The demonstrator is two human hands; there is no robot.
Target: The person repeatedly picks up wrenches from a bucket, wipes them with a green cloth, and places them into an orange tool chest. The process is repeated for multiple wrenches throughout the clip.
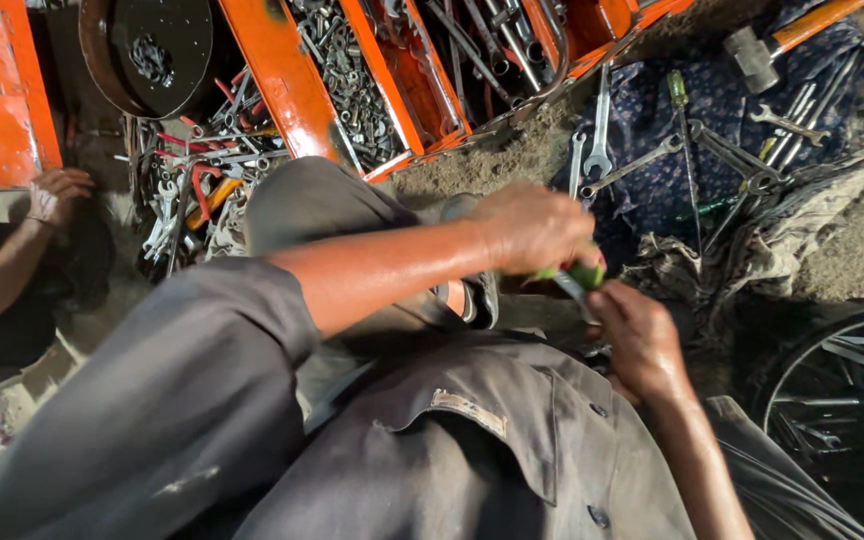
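Grey cloth of my shirt (pixel 472 450) fills the foreground, creased and dusty. Left hand (pixel 537 228), forearm stretched across my lap, is clenched round a green-handled tool (pixel 580 277); right hand (pixel 637 335) grips its lower end. Beyond, an orange metal toolbox (pixel 392 95) brims with steel spanners and bolts.

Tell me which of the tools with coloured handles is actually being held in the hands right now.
The green-handled tool, gripped between the left hand and right hand. The orange-handled hammer lies untouched on the dark cloth beyond.
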